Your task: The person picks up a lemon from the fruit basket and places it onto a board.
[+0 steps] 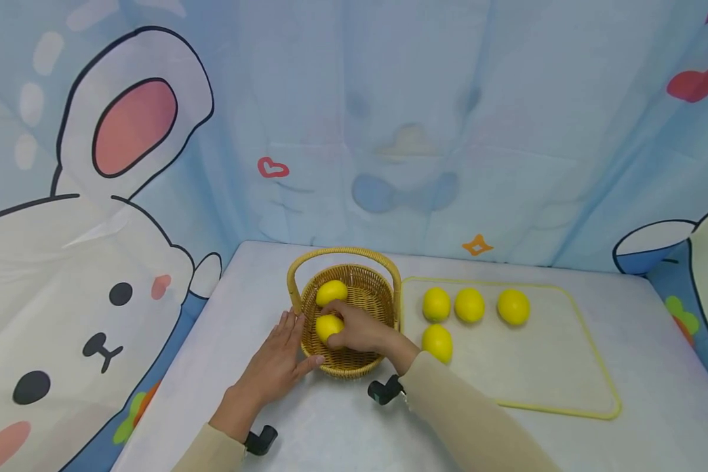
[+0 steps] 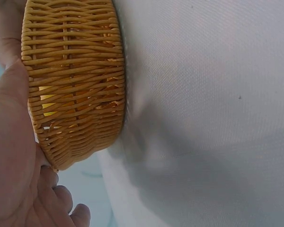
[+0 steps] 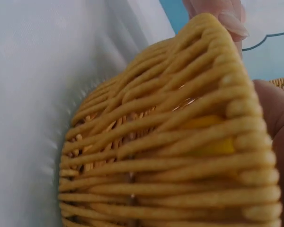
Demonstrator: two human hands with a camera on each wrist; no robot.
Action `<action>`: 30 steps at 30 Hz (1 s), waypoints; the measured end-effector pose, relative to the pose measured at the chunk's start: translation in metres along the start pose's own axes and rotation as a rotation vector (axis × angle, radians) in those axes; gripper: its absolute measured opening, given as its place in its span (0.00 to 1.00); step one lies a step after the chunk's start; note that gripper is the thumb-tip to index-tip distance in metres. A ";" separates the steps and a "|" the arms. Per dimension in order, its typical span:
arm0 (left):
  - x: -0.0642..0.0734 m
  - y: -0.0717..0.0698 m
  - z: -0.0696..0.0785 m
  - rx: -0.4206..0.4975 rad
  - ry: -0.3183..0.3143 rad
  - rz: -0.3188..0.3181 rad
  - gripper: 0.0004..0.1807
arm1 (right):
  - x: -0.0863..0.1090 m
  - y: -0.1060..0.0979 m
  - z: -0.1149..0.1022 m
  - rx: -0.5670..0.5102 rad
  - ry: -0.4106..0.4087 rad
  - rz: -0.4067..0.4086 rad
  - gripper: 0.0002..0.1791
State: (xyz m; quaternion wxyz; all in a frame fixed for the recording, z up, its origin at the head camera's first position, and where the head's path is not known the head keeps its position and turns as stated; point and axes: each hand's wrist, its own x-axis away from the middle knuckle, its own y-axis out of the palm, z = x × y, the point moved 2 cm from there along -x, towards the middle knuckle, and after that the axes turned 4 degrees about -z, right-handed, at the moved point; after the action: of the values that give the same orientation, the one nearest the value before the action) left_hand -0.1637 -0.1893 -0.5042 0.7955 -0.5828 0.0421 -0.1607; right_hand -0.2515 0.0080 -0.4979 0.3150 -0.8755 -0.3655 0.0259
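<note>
A wicker basket (image 1: 382,288) with an arched handle stands on the table, two lemons inside it. My right hand (image 1: 361,329) reaches in over the near rim and grips the nearer lemon (image 1: 328,327) between thumb and fingers. Just behind it in the basket lies the other lemon (image 1: 332,292). At the basket's left side my left hand (image 1: 277,360) rests with straight fingers along the outer wall, its thumb across the near rim. The left wrist view shows that thumb against the woven wall (image 2: 80,80). In the right wrist view, the weave hides most of a yellow lemon (image 3: 210,137).
Right of the basket lies a pale board (image 1: 531,367) with a yellow edge. Several lemons (image 1: 469,305) sit on its left and far part. A printed blue curtain (image 1: 413,196) hangs behind the white table (image 1: 330,426).
</note>
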 end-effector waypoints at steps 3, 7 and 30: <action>0.000 0.001 0.000 0.001 0.002 0.003 0.54 | -0.001 0.000 0.000 0.002 -0.051 0.005 0.39; -0.001 0.001 0.001 0.006 0.004 0.005 0.54 | 0.000 -0.001 0.000 0.006 -0.095 -0.006 0.40; 0.001 -0.003 0.003 -0.094 0.008 0.009 0.53 | 0.027 -0.005 -0.012 -0.037 -0.157 0.291 0.37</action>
State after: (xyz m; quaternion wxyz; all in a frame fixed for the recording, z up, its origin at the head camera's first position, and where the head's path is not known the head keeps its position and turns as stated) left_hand -0.1625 -0.1875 -0.5001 0.7678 -0.6186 0.0552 -0.1574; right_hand -0.2313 0.0221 -0.4811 0.2623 -0.9201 -0.2589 0.1330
